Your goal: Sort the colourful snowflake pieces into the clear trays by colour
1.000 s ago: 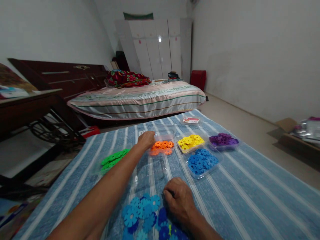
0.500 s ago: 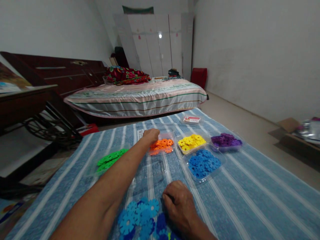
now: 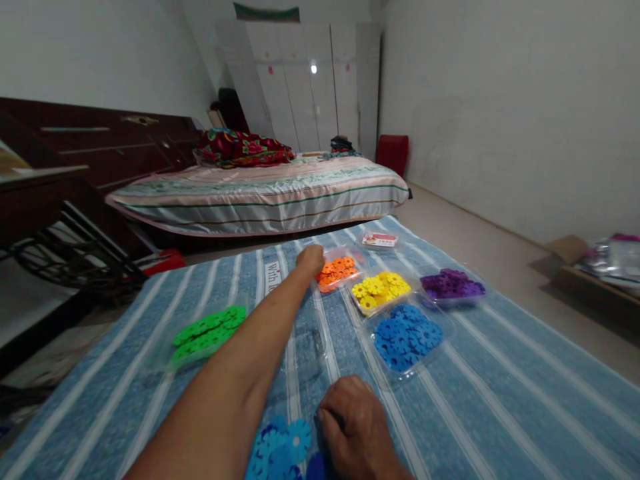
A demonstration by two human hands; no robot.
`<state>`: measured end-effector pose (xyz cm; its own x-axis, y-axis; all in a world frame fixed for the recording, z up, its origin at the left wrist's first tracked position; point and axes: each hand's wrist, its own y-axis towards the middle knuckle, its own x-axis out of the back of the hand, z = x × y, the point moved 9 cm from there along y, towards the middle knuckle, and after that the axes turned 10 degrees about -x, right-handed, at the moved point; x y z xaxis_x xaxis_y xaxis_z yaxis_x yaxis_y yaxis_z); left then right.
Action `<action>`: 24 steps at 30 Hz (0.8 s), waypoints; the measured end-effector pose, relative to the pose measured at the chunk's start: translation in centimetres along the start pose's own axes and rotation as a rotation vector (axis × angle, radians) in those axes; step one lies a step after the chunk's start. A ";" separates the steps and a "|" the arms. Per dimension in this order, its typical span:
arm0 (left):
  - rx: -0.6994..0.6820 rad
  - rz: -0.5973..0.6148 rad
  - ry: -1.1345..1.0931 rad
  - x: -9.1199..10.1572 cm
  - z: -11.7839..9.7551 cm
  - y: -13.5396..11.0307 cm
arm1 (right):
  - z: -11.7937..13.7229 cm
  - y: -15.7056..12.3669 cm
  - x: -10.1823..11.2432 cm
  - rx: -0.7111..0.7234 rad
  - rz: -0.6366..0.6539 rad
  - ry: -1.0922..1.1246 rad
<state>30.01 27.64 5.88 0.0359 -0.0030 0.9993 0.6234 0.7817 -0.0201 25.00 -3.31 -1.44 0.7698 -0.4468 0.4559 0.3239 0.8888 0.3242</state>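
Note:
My left hand (image 3: 310, 257) reaches far across the cloth, its fingers closed on the near-left edge of the clear plastic box (image 3: 357, 252) that holds orange flower-shaped pieces (image 3: 337, 272). Close to me, my right hand (image 3: 356, 420) rests on the cloth with its fingers curled in; nothing shows in it. Beside it lies a loose pile of light and dark blue flower-shaped pieces (image 3: 281, 445), partly hidden by my left forearm. A clear, see-through tray (image 3: 320, 347) stands between my forearm and the box of blue pieces (image 3: 406, 337).
Boxes of yellow pieces (image 3: 381, 289) and purple pieces (image 3: 453, 285) stand to the right, green pieces (image 3: 210, 332) to the left. A clear lid with a label (image 3: 380, 239) lies at the far edge. Beyond are a bed (image 3: 270, 193) and, at right, a cardboard box (image 3: 590, 273).
My left hand has moved the box of orange pieces away from me and to the right, towards the yellow ones. The right hand stays curled by the blue pile. The view has shifted slightly.

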 end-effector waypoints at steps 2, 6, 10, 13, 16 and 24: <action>-0.049 0.006 -0.027 -0.4 -1.7 1.1 | 0.1 0.0 0.1 0.017 -0.018 -0.012; -0.096 0.019 -0.065 -1.3 -3.9 2.3 | 0.5 0.0 0.2 0.043 -0.043 -0.040; -0.115 0.011 -0.084 -2.0 -4.6 2.6 | 0.6 0.0 0.3 0.050 -0.050 -0.051; -0.137 -0.013 -0.097 -2.0 -4.8 2.7 | 0.5 0.0 0.3 0.045 -0.050 -0.046; -0.138 -0.029 -0.106 -1.7 -4.4 2.7 | 0.5 0.0 0.2 0.042 -0.037 -0.038; -0.007 -0.095 -0.101 0.2 -0.7 1.7 | -0.2 -0.3 0.0 -0.001 -0.017 -0.034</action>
<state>31.61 28.50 5.98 -0.1018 -0.0138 0.9947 0.6254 0.7767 0.0747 24.98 -3.51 -1.72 0.7451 -0.4647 0.4784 0.3372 0.8813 0.3310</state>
